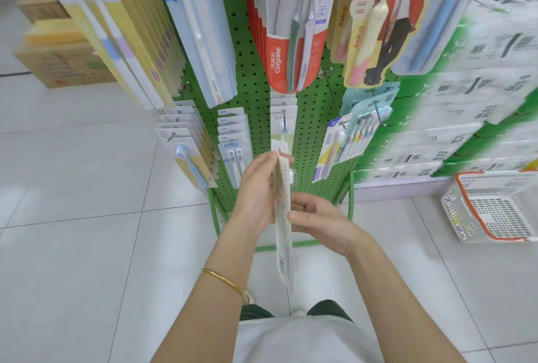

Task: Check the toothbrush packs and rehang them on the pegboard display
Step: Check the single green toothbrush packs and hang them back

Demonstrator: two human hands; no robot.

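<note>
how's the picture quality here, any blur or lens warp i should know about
Head view: wide-angle warp splays the hanging packs outward from the green pegboard; the white-and-green cartons at right are smeared by blur; the toothbrush pack between left hand and right hand is fairly sharp; lighting even, shadows faint.

Green pegboard (256,94); red Colgate pack (279,65); white floor tiles (87,188).

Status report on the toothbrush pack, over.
Left hand pinches toothbrush pack top, right hand holds its middle. Pack off the pegboard, upright, edge-on. Peg ahead carries other packs.
</note>
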